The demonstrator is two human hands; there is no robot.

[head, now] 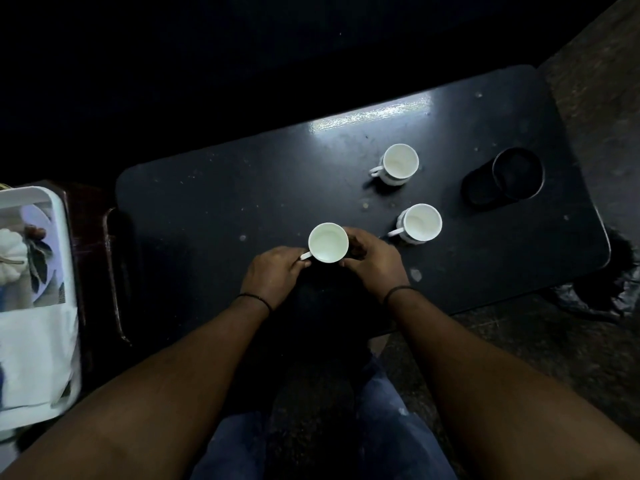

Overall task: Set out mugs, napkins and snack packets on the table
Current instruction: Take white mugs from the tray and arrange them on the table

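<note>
A third mug (pixel 328 242), gripped by the left hand (pixel 273 273) and right hand (pixel 372 259), is being set at seven o'clock on the table (pixel 214 188); release is called for next.

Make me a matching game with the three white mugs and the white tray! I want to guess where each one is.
Things:
1. mug in the hands
2. far mug
3. mug on the right
4. white tray

Places:
A. off the dark table, at the left edge of the picture
B. farthest from the person, near the shiny streak
C. between the left hand and right hand
D. standing alone just right of the right hand

Pairs: 1-C, 2-B, 3-D, 4-A
</note>
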